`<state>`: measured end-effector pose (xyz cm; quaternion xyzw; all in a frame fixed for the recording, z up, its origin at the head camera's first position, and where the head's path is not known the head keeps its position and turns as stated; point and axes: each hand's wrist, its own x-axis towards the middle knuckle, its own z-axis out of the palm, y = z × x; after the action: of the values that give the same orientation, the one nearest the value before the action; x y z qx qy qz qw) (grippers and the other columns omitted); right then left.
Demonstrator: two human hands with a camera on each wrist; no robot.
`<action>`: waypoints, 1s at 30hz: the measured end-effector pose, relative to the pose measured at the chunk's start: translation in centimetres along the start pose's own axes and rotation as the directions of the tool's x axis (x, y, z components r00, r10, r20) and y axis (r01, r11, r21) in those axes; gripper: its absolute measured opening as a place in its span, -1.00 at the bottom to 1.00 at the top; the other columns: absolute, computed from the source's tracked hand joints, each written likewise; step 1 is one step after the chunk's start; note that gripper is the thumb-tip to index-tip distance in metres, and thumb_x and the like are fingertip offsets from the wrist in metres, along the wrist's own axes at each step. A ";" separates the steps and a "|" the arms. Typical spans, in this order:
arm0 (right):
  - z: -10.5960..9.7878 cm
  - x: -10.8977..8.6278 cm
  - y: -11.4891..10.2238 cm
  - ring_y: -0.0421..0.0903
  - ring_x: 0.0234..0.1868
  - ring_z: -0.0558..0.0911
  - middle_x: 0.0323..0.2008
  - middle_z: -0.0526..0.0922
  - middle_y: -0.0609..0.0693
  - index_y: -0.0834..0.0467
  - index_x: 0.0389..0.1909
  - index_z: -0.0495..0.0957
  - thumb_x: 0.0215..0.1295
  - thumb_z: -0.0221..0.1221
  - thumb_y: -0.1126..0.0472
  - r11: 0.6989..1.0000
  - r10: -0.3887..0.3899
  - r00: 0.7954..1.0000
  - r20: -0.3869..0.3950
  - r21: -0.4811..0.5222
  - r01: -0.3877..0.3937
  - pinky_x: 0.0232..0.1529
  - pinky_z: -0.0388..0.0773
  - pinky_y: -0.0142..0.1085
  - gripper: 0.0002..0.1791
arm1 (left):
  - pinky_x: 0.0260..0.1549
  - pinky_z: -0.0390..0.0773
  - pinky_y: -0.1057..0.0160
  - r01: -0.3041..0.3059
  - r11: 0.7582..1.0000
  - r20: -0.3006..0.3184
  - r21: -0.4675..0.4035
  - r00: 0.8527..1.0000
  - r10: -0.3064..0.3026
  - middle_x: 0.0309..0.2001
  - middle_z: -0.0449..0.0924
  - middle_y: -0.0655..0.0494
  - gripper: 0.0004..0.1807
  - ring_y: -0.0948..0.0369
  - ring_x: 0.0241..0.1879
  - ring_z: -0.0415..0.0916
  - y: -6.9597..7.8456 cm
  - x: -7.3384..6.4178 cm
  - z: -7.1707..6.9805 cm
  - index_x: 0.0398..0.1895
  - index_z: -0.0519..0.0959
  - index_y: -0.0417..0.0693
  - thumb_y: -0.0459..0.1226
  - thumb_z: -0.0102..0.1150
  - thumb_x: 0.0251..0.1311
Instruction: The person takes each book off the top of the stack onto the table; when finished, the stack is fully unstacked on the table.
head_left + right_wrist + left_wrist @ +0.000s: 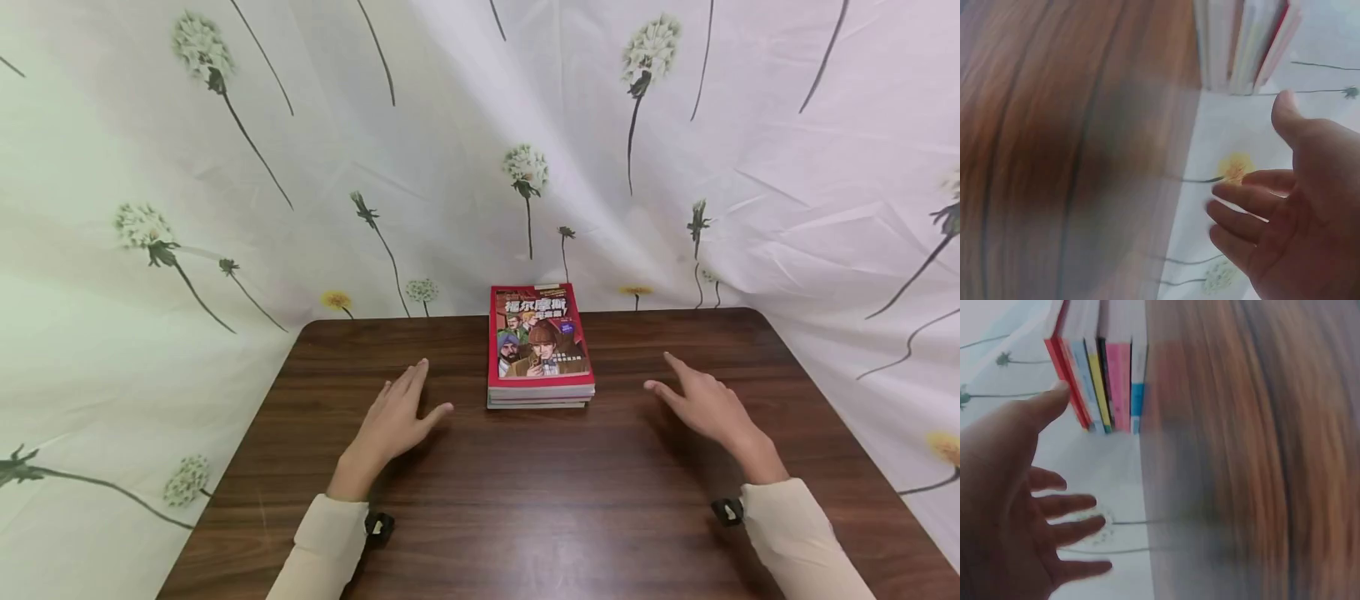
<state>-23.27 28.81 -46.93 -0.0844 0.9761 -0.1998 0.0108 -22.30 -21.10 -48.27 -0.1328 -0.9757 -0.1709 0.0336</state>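
A stack of several books lies flat near the far edge of the table, its top one a red comic-style cover with Chinese lettering. My left hand hovers to the left of the stack, fingers extended and thumb apart, holding nothing. On the other side, my right hand is held over the table with its fingers stretched toward the stack and nothing in it. Colored book spines show in the left wrist view, red, yellow, pink and blue among them. The right wrist view shows the pale page edges of the stack.
The dark wood-grain table spans the view below the stack. A white cloth printed with dandelions hangs behind the table and along both sides. Each wrist wears a small black device.
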 end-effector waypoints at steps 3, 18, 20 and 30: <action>-0.1 0.1 -1.3 0.47 0.31 0.58 0.41 0.50 0.44 0.32 0.58 0.30 0.63 0.02 -0.30 0.998 -0.016 0.998 -0.053 0.052 0.019 0.21 0.49 0.46 -0.14 | 0.52 0.33 -0.29 -0.001 0.998 -0.023 -0.063 1.000 0.000 0.63 0.25 -0.25 -0.01 -0.19 0.59 0.27 1.1 -0.1 -0.2 0.71 0.11 -0.19 0.25 0.13 0.49; -0.5 2.7 -7.7 0.30 0.20 0.73 0.20 0.72 0.32 0.28 0.33 0.58 0.64 0.15 -0.02 0.935 -0.045 0.985 -0.164 0.340 0.099 0.19 0.68 0.22 -0.49 | 0.49 0.41 -0.21 -0.025 0.906 -0.034 -0.423 0.999 0.012 0.57 0.35 -0.21 -0.21 -0.14 0.55 0.34 5.3 1.6 2.3 0.64 0.27 -0.17 0.01 0.24 0.52; -0.7 3.3 -8.3 0.31 0.20 0.73 0.21 0.71 0.33 0.29 0.32 0.58 0.64 0.16 0.00 0.930 -0.036 0.985 -0.168 0.356 0.094 0.17 0.68 0.21 -0.50 | 0.49 0.40 -0.21 -0.019 0.893 -0.026 -0.450 1.000 0.009 0.58 0.34 -0.23 -0.19 -0.14 0.56 0.33 5.6 1.9 2.7 0.64 0.27 -0.21 0.00 0.26 0.51; -0.8 6.4 -10.2 0.27 0.25 0.71 0.28 0.66 0.36 0.34 0.38 0.52 0.65 0.12 0.00 0.918 -0.015 0.996 -0.089 0.394 0.049 0.21 0.66 0.18 -0.45 | 0.53 0.37 -0.17 0.013 0.877 0.052 -0.481 0.999 0.013 0.62 0.24 -0.23 -0.08 -0.13 0.60 0.25 6.4 3.6 3.9 0.68 0.14 -0.25 0.03 0.29 0.49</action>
<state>-28.00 18.83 -42.16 -0.0879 0.9137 -0.3964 -0.0168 -24.13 -13.12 -49.44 -0.1415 -0.9033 -0.4041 -0.0264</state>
